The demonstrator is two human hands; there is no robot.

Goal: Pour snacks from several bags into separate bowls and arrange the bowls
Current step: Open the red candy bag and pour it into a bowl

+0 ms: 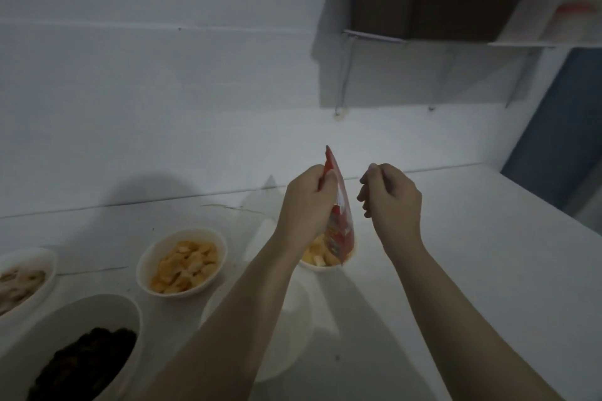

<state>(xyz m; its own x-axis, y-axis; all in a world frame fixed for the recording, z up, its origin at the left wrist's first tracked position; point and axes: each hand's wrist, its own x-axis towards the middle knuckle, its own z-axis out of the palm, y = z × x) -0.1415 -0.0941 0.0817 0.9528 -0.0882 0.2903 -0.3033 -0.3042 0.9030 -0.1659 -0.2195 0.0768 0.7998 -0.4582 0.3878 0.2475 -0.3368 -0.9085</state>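
left hand [308, 202] raised, forearm angled up from lower left, fingers pinched on top edge of red snack bag [340, 221]. bag hangs mouth down into far white bowl [321, 265] on the table [472, 254], yellow pieces in it. right hand [391, 202] just beside the bag, loosely curled, holding nothing, not touching it. three filled bowls sit left: yellow-snack bowl [182, 262], dark-snack bowl [75, 345], pale-snack bowl [22, 280].

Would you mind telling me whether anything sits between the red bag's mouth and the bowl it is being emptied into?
Nothing visible does. The left hand holds the red bag upside down, its lower end right over the bowl, which already holds yellow pieces. The right hand is off to the side.
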